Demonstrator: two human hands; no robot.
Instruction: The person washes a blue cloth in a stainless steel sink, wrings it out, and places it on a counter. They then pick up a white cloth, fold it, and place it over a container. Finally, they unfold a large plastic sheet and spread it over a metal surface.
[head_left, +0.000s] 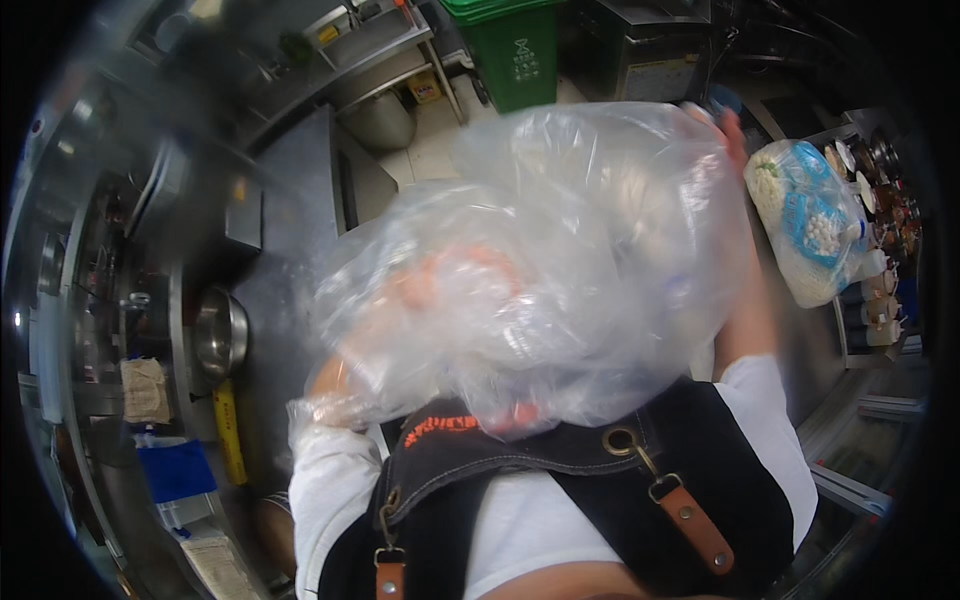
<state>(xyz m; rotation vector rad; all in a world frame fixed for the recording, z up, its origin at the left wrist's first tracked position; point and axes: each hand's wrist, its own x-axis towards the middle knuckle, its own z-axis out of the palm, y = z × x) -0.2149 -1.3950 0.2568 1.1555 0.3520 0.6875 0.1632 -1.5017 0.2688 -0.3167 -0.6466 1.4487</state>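
Observation:
A large clear plastic bag (570, 225) fills the space in front of my chest, puffed out and crumpled, with pale contents blurred behind its film. My left hand (457, 274) shows through the film, and the plastic reaches down over that forearm to the white sleeve. Whether its fingers grip anything is hidden by glare. On the far right side, my right hand (731, 139) holds the bag's upper edge, with the forearm running along its outer side.
To the right, a filled clear bag (810, 225) with blue packets lies beside several condiment containers (877, 292). A green wheeled bin (510, 60) stands ahead. Leftward are a steel bowl (221, 332), a folded beige cloth (146, 390) and a blue cloth (176, 470).

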